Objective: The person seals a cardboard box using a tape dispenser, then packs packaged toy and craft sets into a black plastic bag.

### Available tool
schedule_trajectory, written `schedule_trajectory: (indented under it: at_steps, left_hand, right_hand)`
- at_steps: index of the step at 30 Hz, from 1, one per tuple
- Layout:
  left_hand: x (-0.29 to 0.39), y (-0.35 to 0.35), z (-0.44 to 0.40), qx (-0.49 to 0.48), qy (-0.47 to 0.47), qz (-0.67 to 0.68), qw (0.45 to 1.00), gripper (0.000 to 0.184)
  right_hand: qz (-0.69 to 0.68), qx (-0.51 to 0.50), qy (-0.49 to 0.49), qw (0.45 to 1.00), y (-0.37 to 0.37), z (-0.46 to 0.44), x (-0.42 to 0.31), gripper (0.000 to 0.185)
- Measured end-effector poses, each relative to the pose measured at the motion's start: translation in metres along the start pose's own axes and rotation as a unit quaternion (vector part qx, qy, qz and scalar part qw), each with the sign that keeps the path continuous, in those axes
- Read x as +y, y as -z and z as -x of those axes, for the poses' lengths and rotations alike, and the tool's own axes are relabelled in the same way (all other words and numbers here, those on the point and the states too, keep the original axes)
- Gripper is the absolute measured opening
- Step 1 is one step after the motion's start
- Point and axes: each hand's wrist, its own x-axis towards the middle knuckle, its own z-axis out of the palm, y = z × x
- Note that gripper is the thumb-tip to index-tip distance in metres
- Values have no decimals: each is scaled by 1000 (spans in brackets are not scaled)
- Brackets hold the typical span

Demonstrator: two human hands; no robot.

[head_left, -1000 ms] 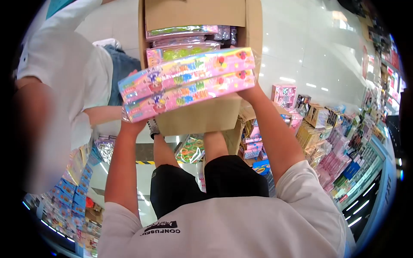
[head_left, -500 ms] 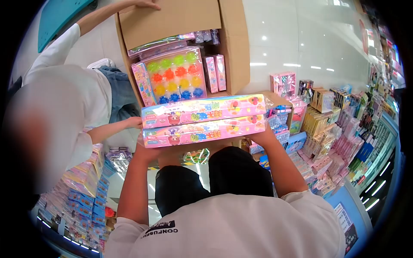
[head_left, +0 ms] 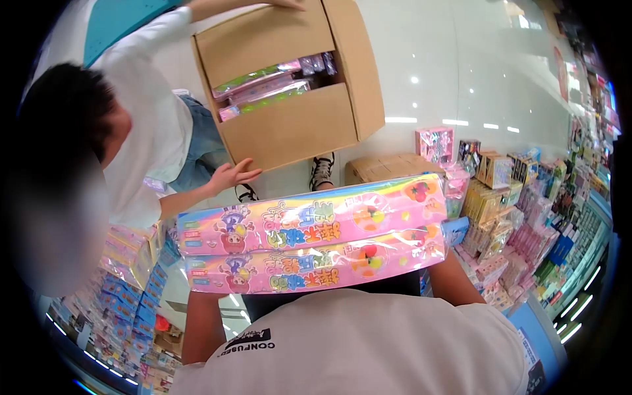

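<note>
Two pink, plastic-wrapped toy boxes, an upper one (head_left: 316, 214) and a lower one (head_left: 316, 266), are held together close to my body, printed with cartoon figures and fruit. My left hand (head_left: 205, 297) supports their left end from beneath, its fingers mostly hidden. At the right end, my right hand (head_left: 436, 270) grips them, largely covered by the boxes. Beyond them stands an open cardboard carton (head_left: 289, 128) with similar wrapped packs (head_left: 266, 89) inside. A co-worker's hand (head_left: 234, 176) lies on its near flap, and their other hand (head_left: 286, 4) is at the far flap.
The co-worker (head_left: 141, 131) stands at the left. Stacked packaged goods (head_left: 500, 217) line the right side, with more piles (head_left: 131, 296) at lower left. Another brown carton (head_left: 395, 168) sits behind the held boxes. A teal flat surface (head_left: 125, 33) shows at upper left.
The toy boxes have come nearer to my body, away from the carton. The co-worker's hand has left the boxes, and the near flap now lies folded over part of the carton's contents.
</note>
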Motion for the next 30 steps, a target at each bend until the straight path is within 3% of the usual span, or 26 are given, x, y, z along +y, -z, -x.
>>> schedule_trajectory:
  at_steps: [2,4,6,7,10,13,17,23,25,28,30]
  left_hand:
    - [-28,23,61,-2,-79,-230,970,58]
    - [-52,29,106,6,-100,-304,947,60]
    - [-69,21,133,65,56,-140,986,59]
    - [-93,19,142,105,5,-34,994,62]
    - [-109,7,157,160,90,205,961,72]
    - [-131,11,182,217,112,329,912,76]
    - [-194,29,232,344,15,373,861,69]
    - [-308,96,313,497,15,419,759,55]
    - [-331,147,371,519,26,472,712,56]
    - [-385,193,387,555,9,476,682,56]
    - [-395,241,428,562,38,450,693,58]
  right_hand:
    - [246,-26,65,967,-21,13,-5,108]
    - [393,-39,104,913,-46,17,-7,111]
    - [252,-50,59,965,-72,11,-2,107]
    - [264,-52,40,962,-82,9,6,103]
    - [305,-58,-1,951,-105,2,34,93]
    - [361,-60,-5,931,-141,-5,71,87]
    - [415,-104,-26,904,-192,-14,138,81]
    - [526,-210,-90,819,-290,-62,270,73]
    - [545,-228,-134,795,-356,-57,351,69]
    - [561,-290,-121,766,-406,-97,423,65]
    - [585,-326,-113,734,-447,-107,483,64]
